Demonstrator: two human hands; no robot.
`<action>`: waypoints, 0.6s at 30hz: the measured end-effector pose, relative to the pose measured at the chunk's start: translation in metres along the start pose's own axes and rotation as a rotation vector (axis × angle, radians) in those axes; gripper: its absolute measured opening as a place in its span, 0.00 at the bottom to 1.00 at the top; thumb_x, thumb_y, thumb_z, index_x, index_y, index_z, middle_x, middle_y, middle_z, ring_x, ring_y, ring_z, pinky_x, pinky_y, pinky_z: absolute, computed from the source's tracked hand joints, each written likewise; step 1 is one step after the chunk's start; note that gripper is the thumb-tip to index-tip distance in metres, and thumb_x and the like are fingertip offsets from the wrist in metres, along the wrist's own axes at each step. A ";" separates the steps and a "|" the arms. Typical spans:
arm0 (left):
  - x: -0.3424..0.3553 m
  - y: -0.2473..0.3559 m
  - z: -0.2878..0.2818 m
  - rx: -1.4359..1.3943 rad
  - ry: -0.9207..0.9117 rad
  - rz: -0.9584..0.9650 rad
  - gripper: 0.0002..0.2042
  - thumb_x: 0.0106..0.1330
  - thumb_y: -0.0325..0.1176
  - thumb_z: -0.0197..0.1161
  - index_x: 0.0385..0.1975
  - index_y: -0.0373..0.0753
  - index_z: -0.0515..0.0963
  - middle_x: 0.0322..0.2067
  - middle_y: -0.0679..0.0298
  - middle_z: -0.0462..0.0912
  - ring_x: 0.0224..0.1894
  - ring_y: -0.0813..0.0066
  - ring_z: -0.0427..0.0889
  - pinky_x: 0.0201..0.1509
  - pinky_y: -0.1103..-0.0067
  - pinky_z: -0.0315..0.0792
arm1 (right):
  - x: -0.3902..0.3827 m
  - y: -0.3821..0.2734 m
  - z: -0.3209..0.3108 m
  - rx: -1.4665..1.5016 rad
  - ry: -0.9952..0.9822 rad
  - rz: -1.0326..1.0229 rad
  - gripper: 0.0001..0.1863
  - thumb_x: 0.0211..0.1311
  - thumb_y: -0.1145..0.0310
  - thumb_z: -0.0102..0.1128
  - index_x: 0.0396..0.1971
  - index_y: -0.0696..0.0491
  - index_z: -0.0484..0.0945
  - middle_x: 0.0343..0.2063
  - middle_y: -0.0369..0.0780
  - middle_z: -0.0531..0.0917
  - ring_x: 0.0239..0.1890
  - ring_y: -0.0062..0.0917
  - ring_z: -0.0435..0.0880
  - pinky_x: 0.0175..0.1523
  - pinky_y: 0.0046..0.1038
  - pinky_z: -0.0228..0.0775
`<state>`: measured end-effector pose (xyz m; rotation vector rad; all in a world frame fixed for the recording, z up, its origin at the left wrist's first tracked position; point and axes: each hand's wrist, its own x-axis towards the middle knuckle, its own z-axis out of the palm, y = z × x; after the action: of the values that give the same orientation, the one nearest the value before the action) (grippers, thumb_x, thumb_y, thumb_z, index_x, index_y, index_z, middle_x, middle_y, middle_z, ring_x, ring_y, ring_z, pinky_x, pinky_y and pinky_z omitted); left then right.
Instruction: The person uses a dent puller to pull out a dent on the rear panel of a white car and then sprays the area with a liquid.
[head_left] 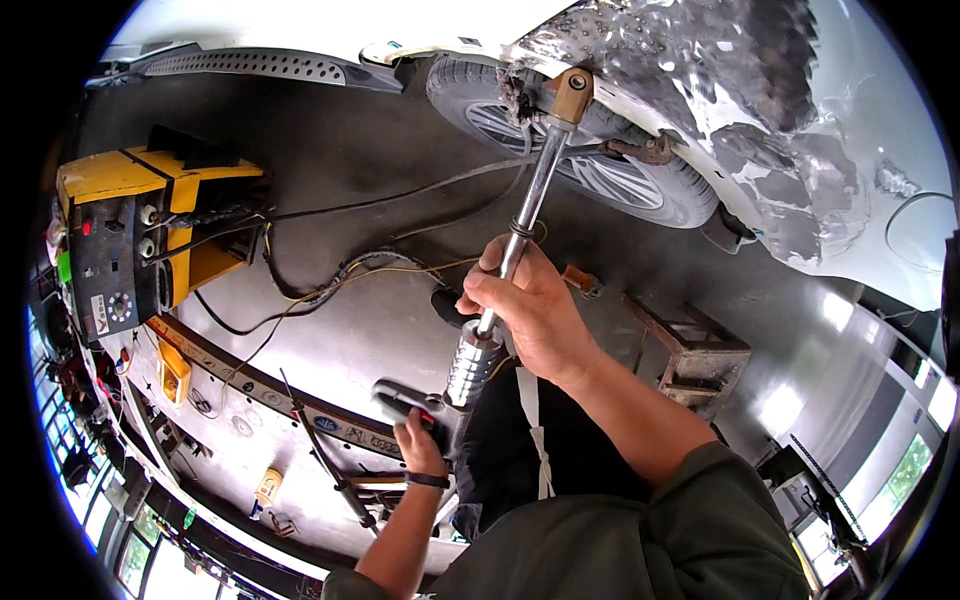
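Observation:
A dent-pulling gun with a long chrome shaft (540,180) runs from my lap up to the car's wheel arch. Around the lower part of that shaft, my right hand (530,310) is closed. Just below it sits the ribbed metal sliding weight (473,368). My left hand (420,450) is closed at the gun's black handle (402,400), by a red trigger. At the shaft's far end, a brass-coloured head (573,95) lies close to the wheel-arch edge. Whether it touches the metal I cannot tell. The white car panel (800,190) has grey, sanded, pitted patches.
A yellow-and-black welding machine (160,235) stands at the left, with cables (330,285) trailing over the floor. The car's tyre (690,200) is ahead. A small wooden stool (700,355) stands to the right. A bottle (268,487) and long metal bar (270,395) lie left.

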<state>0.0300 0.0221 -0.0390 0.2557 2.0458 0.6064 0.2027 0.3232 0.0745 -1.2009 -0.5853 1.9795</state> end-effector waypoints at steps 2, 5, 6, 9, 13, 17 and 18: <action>-0.013 0.009 0.001 0.286 0.199 0.316 0.14 0.74 0.38 0.52 0.50 0.37 0.77 0.35 0.57 0.73 0.43 0.62 0.76 0.50 0.71 0.71 | -0.001 -0.001 0.002 -0.064 -0.020 0.018 0.17 0.65 0.67 0.62 0.44 0.58 0.64 0.28 0.37 0.76 0.31 0.17 0.76 0.37 0.22 0.69; -0.005 0.018 -0.011 -0.421 -0.045 -0.345 0.20 0.73 0.48 0.50 0.47 0.37 0.77 0.40 0.61 0.81 0.43 0.68 0.81 0.53 0.72 0.75 | -0.001 0.011 0.000 -0.103 -0.037 0.031 0.17 0.64 0.68 0.62 0.44 0.57 0.64 0.27 0.36 0.76 0.30 0.16 0.74 0.36 0.22 0.68; -0.002 0.003 -0.018 -0.457 -0.162 -0.351 0.20 0.73 0.48 0.50 0.47 0.36 0.77 0.40 0.61 0.83 0.43 0.68 0.83 0.52 0.72 0.76 | -0.002 0.009 0.002 -0.094 -0.044 0.034 0.17 0.64 0.68 0.62 0.44 0.57 0.64 0.27 0.36 0.76 0.30 0.16 0.74 0.36 0.22 0.68; -0.003 -0.001 -0.018 -0.448 -0.216 -0.328 0.21 0.72 0.48 0.53 0.45 0.34 0.76 0.38 0.61 0.80 0.41 0.69 0.81 0.50 0.72 0.74 | -0.003 0.000 0.005 -0.081 -0.102 0.026 0.17 0.64 0.68 0.62 0.44 0.57 0.64 0.28 0.37 0.76 0.30 0.16 0.74 0.36 0.22 0.68; -0.019 0.038 -0.011 -0.292 -0.176 -0.234 0.23 0.70 0.50 0.56 0.44 0.31 0.75 0.38 0.62 0.78 0.41 0.72 0.77 0.49 0.75 0.71 | -0.003 -0.012 0.001 -0.101 -0.052 0.046 0.16 0.65 0.68 0.61 0.43 0.57 0.64 0.27 0.37 0.76 0.30 0.16 0.74 0.36 0.23 0.68; -0.006 0.032 -0.022 -0.168 -0.162 -0.320 0.23 0.72 0.48 0.50 0.47 0.29 0.76 0.41 0.56 0.82 0.43 0.69 0.80 0.48 0.74 0.74 | -0.002 -0.017 0.007 -0.080 -0.093 0.045 0.15 0.66 0.67 0.60 0.42 0.57 0.64 0.26 0.35 0.74 0.30 0.16 0.74 0.35 0.22 0.68; -0.005 0.034 -0.023 -0.097 -0.186 -0.328 0.23 0.74 0.45 0.45 0.50 0.30 0.77 0.44 0.53 0.83 0.45 0.66 0.82 0.48 0.72 0.76 | -0.001 -0.016 0.008 -0.079 -0.090 0.046 0.15 0.66 0.67 0.60 0.42 0.57 0.64 0.26 0.35 0.74 0.30 0.16 0.74 0.35 0.22 0.68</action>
<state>0.0111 0.0422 -0.0078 -0.0786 1.8216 0.4572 0.2016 0.3323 0.0895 -1.1865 -0.6924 2.0755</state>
